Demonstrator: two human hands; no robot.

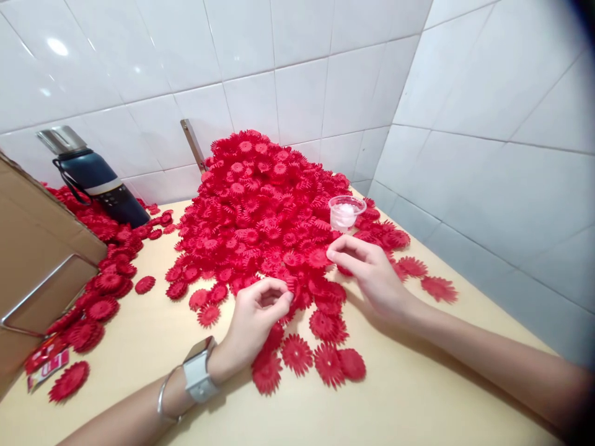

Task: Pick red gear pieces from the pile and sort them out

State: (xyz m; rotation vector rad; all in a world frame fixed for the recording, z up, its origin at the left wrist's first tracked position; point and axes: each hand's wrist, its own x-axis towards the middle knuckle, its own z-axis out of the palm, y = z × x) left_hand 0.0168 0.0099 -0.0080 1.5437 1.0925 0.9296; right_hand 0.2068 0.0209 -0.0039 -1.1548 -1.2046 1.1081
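Note:
A large heap of red flower-shaped pieces (251, 204) with fringed edges rises in the middle of the table. My left hand (258, 313) is closed in a pinch at the front of the heap. Whatever lies between its thumb and forefinger is hidden or too small to make out. Farther right, my right hand (367, 269) is also pinched, its fingertips at the edge of a red flower piece (318, 256). Just behind that hand, a small clear plastic cup (346, 214) with something whitish inside sits against the heap. Several loose flower pieces (297, 355) lie flat in front of my hands.
On the left stand a dark blue bottle (105, 179) with a steel cap and a cardboard box (41, 248), with more red pieces around them. A small packet (48, 370) lies by the box. White tiled walls (297, 87) bound the table (395, 396) behind and at right.

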